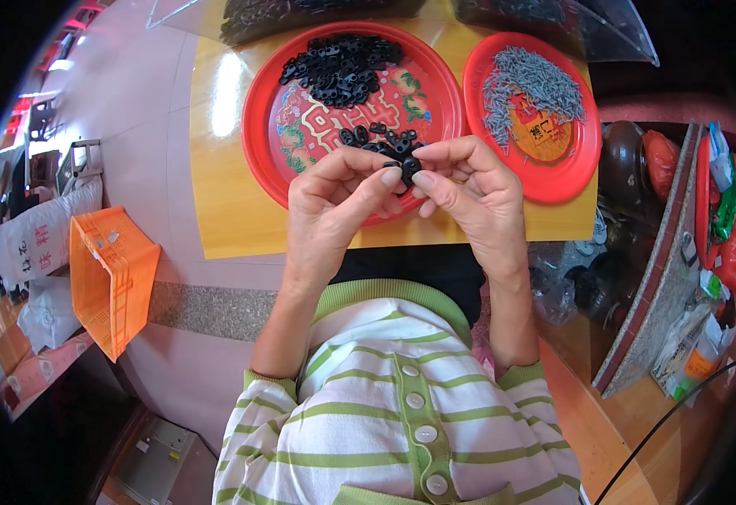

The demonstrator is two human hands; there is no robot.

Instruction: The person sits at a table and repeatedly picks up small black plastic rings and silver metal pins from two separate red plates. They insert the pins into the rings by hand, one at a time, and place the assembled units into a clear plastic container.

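Note:
Over the near rim of a round red tray (pixel 254 139), my two hands meet fingertip to fingertip. Thumb and index finger of my left hand (pixel 330 198) pinch a small black plastic piece (pixel 392 167). My right hand (pixel 477 189) pinches another black plastic piece (pixel 412 172) with a rounded, holed shape, right beside the first. Whether the two pieces are joined cannot be made out. Just beyond my fingers lie several loose black pieces (pixel 378 129). A bigger heap of black two-holed pieces (pixel 343 67) fills the tray's far side.
A red plate (pixel 583 160) of grey screws (pixel 528 84) stands to the right on the yellow table (pixel 225 202). Clear bins (pixel 317 17) of dark parts line the far edge. An orange crate (pixel 111 278) is on the floor at left; bags and jars (pixel 625 164) crowd the right.

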